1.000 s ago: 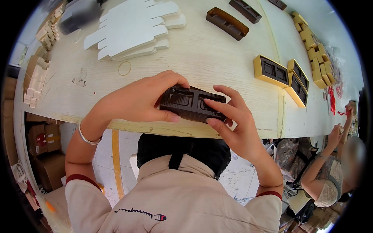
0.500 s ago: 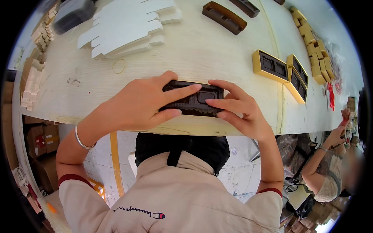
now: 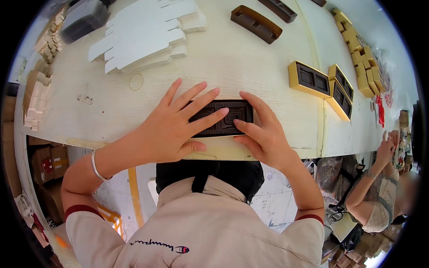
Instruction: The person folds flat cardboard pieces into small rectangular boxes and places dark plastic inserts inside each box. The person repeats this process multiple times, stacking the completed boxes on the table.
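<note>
A dark brown plastic tray [image 3: 214, 130] with moulded compartments sits in a shallow gold-edged box at the table's near edge. Over its left part lies my left hand [image 3: 172, 123], open, fingers spread, with fingertips resting on the tray. My right hand [image 3: 268, 134] is closed round the box's right end: one finger at the far side, another pressing on the tray, the thumb by the near edge. The left hand hides much of the tray's left half.
Gold boxes with dark trays [image 3: 308, 79] stand to the right. Loose brown trays [image 3: 256, 24] lie at the back, beside stacked white flat cartons [image 3: 143, 35]. Small gold boxes [image 3: 366, 67] line the far right. A co-worker's hands [image 3: 388, 145] show at the right.
My left hand has spread its fingers and lifted partly off the tray. The tray now sits lower, with the box's gold edge showing around it.
</note>
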`<state>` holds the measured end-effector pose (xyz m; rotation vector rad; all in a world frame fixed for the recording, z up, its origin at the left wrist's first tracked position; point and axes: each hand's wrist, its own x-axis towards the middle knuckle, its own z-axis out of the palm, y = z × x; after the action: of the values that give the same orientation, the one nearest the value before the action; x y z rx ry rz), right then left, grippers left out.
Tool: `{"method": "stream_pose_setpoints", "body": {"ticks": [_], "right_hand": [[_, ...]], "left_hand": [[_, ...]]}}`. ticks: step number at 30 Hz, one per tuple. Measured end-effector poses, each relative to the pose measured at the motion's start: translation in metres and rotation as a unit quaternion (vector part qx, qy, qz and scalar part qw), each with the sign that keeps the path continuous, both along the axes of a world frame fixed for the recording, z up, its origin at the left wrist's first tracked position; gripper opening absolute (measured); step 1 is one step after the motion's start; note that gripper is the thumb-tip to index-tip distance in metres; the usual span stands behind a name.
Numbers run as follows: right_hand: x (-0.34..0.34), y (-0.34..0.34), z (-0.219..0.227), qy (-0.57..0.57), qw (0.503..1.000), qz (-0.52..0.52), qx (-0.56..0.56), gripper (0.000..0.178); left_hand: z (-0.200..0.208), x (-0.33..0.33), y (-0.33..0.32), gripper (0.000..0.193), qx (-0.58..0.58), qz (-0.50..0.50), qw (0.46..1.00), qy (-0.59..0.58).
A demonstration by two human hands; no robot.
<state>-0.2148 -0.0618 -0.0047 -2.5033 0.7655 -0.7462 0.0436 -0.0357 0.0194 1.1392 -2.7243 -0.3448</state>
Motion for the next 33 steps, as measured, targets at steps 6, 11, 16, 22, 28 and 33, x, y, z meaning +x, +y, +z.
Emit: {"method": "stream_pose_setpoints", "body": {"ticks": [6, 11, 16, 22, 28, 33], "right_hand": [[-0.021, -0.007, 0.016, 0.05, 0.997, -0.059, -0.018, 0.042], [-0.038, -0.009, 0.02, 0.13, 0.98, -0.088, -0.124, 0.046], [-0.096, -0.035, 0.025, 0.176, 0.952, -0.188, -0.169, 0.038], [-0.132, -0.077, 0.027, 0.153, 0.916, -0.31, -0.202, 0.033], [0.033, -0.083, 0.037, 0.051, 0.975, -0.068, -0.204, 0.048], [0.158, -0.109, 0.01, 0.021, 0.97, 0.013, -0.242, 0.039]], "left_hand": [[-0.028, 0.01, 0.005, 0.059, -0.101, -0.017, 0.991, 0.083], [-0.006, -0.018, 0.001, 0.053, -0.144, 0.011, 0.986, 0.083], [0.061, -0.024, 0.015, 0.031, 0.199, -0.055, 0.846, 0.491], [0.082, -0.05, 0.06, 0.011, 0.373, -0.268, 0.465, 0.757], [0.076, -0.074, 0.075, 0.017, 0.375, -0.345, 0.3, 0.806], [0.069, -0.078, 0.079, 0.013, 0.369, -0.371, 0.294, 0.8]]}}
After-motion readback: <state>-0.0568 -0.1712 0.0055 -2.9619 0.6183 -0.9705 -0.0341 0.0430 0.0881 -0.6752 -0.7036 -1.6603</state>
